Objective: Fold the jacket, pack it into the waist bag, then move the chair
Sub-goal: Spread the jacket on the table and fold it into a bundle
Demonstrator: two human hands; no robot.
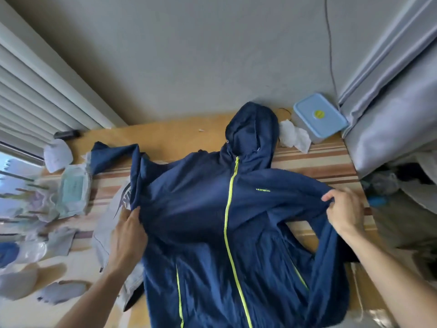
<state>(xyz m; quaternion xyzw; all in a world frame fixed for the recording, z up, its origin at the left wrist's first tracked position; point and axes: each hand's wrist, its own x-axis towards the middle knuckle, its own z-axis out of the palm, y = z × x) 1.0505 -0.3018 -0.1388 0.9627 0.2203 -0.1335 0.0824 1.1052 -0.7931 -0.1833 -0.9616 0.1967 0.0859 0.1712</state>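
A navy hooded jacket (201, 209) with neon yellow zips lies front-up on a striped table (319, 159), hood pointing toward the wall. My left hand (128, 235) grips the fabric at the jacket's left side, under the armpit, where the left sleeve is bunched up and trails away to the left. My right hand (343, 209) pinches the fabric of the right sleeve near the shoulder, lifting it slightly. The right sleeve hangs down along the jacket's right side. I see no waist bag and no chair.
A pale grey garment (111, 233) lies under the jacket's left edge. A blue-lidded box (319, 117) and crumpled tissue (294, 136) sit at the far right by the curtain. Plastic packets (71, 188), masks and gloves crowd the left side.
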